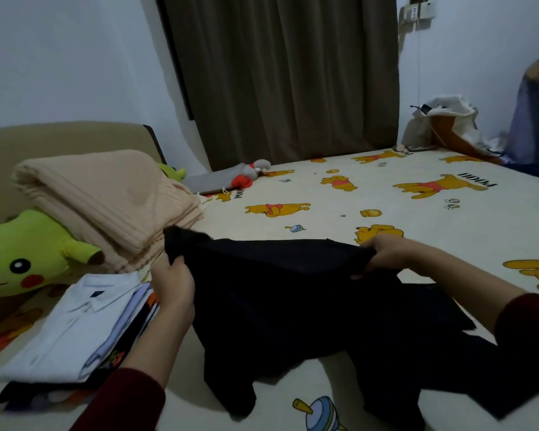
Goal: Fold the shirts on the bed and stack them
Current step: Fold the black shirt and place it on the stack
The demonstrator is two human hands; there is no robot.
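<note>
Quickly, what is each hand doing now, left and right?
Left hand: grips the black shirt at its far left edge.
Right hand: grips the same shirt's far right edge.

two hands, one black shirt, one stack

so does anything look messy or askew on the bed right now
Mildly: the folded stack is uneven, its lower layers sticking out beyond the white shirt on top. The black shirt in both hands is unfolded.
</note>
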